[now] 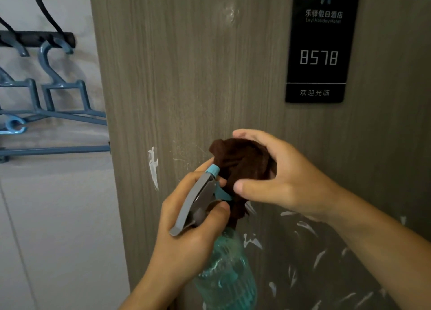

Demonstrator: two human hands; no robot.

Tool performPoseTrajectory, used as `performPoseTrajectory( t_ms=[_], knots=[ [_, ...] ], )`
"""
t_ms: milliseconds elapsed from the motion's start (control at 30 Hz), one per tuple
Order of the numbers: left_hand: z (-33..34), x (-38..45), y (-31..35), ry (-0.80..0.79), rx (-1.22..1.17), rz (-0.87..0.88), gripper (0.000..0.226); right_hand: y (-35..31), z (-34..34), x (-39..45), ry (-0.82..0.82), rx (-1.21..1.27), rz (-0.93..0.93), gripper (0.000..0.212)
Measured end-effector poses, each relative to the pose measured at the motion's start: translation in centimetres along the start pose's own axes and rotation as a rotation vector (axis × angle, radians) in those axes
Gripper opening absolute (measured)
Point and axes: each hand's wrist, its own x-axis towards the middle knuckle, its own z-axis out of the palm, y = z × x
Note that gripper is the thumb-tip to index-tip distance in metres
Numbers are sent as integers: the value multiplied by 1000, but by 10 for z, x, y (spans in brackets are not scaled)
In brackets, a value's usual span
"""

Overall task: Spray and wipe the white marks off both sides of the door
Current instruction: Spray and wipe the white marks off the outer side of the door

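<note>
Two hands at work in front of grey wood-grain door (pixel 186 88), both below and left of black room sign (pixel 319 44) marked 8578

Left hand (pixel 189 235) wrapped round neck of spray bottle (pixel 224 270), fingers curled over blue trigger, grey spray head angled up, pale blue nozzle tip almost touching brown cloth (pixel 242 167); teal see-through body of bottle hanging below the hand

Right hand (pixel 277 177) gripping the cloth bunched into a ball, thumb under it, fingers curled over the top, a loose tail of cloth dangling behind the trigger

White marks: one long smear (pixel 153 167) well down-left of the sign, near door's left edge, level with the cloth; a faint rubbed patch (pixel 231 13) left of the sign's top; many short streaks (pixel 305 225) scattered far below the sign, under the right forearm

Farther left of the sign, past the door edge: blue plastic hangers (pixel 58 93) hooked on a dark rail (pixel 37 39) against pale wall
</note>
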Motion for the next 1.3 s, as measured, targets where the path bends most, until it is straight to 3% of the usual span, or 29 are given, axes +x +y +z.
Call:
performPoseTrajectory(
  t_ms=[100,200,300,500,567,633,700,800,1100,1167,1300],
  knots=[
    [-1,-1,-2,28,7,25,43,4,1,0,-2,-182,21,99],
    [-3,-2,-5,60,10,19,33,8,7,2,73,-356,-68,74],
    [-5,0,-5,76,-1,1,31,12,13,-1,48,-528,-172,50],
    [-5,4,-5,77,-12,-19,32,23,21,-7,-10,-642,-137,51],
    [-6,4,-7,74,-17,-36,31,27,21,-7,-38,-575,-103,57],
    [-7,4,-5,69,-1,-20,32,30,22,-5,-18,-267,-75,61],
    [-8,5,-4,49,-4,10,38,37,25,-2,87,68,-104,54],
    [-10,10,-1,51,-10,40,39,43,29,3,188,293,-163,39],
    [-5,20,-22,-7,-8,-129,23,28,50,-9,72,238,-251,36],
    [-7,16,-15,10,-35,-35,26,30,53,-8,167,191,-249,31],
    [-11,13,-3,-20,3,-43,32,34,51,7,427,95,-271,19]
  ],
)
